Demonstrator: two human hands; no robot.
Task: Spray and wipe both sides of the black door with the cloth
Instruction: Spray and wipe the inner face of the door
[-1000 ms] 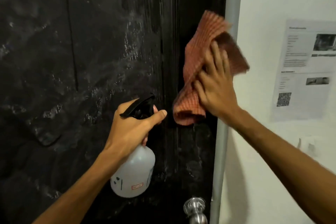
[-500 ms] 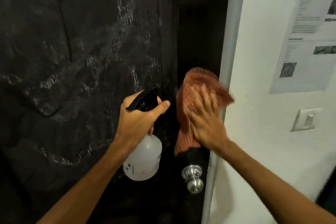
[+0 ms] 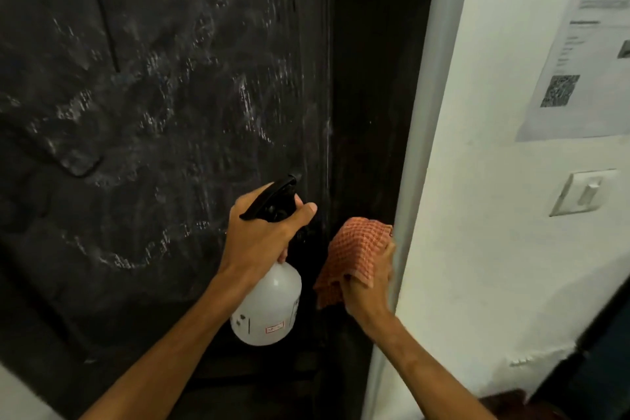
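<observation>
Fingers of the left hand (image 3: pixel 259 239) are curled round the white plastic spray bottle (image 3: pixel 267 307); the orange checked cloth (image 3: pixel 351 256) is gripped against the black door (image 3: pixel 153 112) by the right hand (image 3: pixel 366 290).

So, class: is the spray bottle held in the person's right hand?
No, the left hand grips the spray bottle, while the right hand holds the orange cloth against the black door.

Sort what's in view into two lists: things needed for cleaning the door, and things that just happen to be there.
Part of the job:
black door
orange checked cloth, gripped by the right hand
white spray bottle, held by the left hand

Just there:
printed notice on the wall
light switch
grey door frame
</observation>
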